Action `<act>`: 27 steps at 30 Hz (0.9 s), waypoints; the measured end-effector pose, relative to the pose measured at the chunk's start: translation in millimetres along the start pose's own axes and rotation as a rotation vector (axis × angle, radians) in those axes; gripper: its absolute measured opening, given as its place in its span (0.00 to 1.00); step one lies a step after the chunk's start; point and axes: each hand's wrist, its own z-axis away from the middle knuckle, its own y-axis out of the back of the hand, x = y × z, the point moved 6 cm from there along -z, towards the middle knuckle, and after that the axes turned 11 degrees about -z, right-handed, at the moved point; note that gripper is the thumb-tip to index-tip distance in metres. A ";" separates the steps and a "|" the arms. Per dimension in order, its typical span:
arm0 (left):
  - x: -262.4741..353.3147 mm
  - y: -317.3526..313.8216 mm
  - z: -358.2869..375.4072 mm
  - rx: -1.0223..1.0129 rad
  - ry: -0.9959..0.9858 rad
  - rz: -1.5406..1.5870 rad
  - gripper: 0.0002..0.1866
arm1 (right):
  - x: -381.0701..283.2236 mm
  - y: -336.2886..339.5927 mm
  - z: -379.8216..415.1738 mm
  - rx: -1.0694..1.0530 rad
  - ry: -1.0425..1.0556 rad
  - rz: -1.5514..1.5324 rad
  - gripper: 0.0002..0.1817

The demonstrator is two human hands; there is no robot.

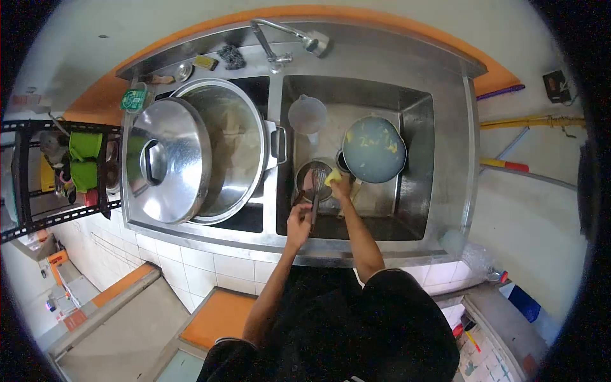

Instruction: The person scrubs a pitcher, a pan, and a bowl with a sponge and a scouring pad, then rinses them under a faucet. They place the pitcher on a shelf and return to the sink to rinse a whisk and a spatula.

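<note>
In the right basin of a steel sink (417, 210), my left hand (298, 226) is closed around the handle of a wire whisk (319, 180). My right hand (342, 189) grips a yellow sponge (332, 177) close beside the whisk's wires. Beneath the whisk lies a round metal pan or bowl (302, 173), partly covered by it. To the right is a grey-green round pan (374, 162) with yellow food scraps on its surface. A dark cup-like thing (341, 160) shows partly behind the sponge. Farther back stands a translucent plastic jug (307, 114).
Over the left basin sits a large steel stockpot (254, 191) with cloudy liquid, its lid (175, 172) tilted across its left side. A faucet (273, 54) rises behind. A scouring pad (231, 57) and a sponge (205, 62) lie on the ledge. A black rack (108, 149) stands left.
</note>
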 end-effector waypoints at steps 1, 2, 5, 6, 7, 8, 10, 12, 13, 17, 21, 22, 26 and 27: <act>-1.4 1.6 7.6 -0.017 0.045 0.010 0.10 | -15.5 6.4 7.8 0.022 0.108 -0.100 0.24; -5.8 -0.3 13.0 -0.026 0.043 0.027 0.11 | -21.8 8.6 11.5 0.022 0.218 -0.051 0.24; -7.1 7.2 19.1 0.061 -0.017 -0.039 0.12 | -24.4 19.9 17.1 0.099 0.256 0.096 0.24; 8.6 11.9 22.6 0.121 -0.063 -0.142 0.12 | -4.9 14.3 7.2 0.064 0.238 0.297 0.25; 9.7 12.9 22.5 0.117 -0.028 -0.117 0.12 | -11.8 21.0 10.9 0.005 0.150 0.124 0.25; 10.1 11.2 21.4 0.102 0.003 -0.086 0.12 | -29.9 33.1 22.9 0.177 0.260 0.394 0.27; 9.7 8.9 13.2 0.132 -0.011 -0.034 0.11 | -48.4 45.9 25.4 0.180 0.140 0.520 0.27; 17.3 11.0 6.0 0.149 -0.087 -0.007 0.11 | -89.8 61.0 33.7 0.390 0.205 0.490 0.23; 26.3 16.2 4.0 0.142 -0.078 -0.024 0.11 | -127.5 68.4 42.3 0.421 0.210 0.423 0.22; 13.1 14.9 -11.2 0.133 -0.120 0.040 0.11 | -280.6 65.0 71.5 0.416 0.645 0.238 0.17; 22.3 12.8 -13.1 -0.016 -0.111 0.167 0.11 | -421.4 5.1 87.6 0.170 1.035 0.095 0.12; 23.0 9.0 -14.1 -0.047 -0.125 0.220 0.12 | -460.5 -17.3 88.8 0.090 1.129 0.065 0.10; 30.0 -10.7 -7.9 -0.178 -0.213 0.285 0.10 | -550.5 -139.9 17.6 -0.142 1.231 0.127 0.13; 37.5 -8.3 -2.6 -0.455 0.012 0.225 0.10 | -560.3 -174.6 -18.7 -0.176 1.113 0.332 0.17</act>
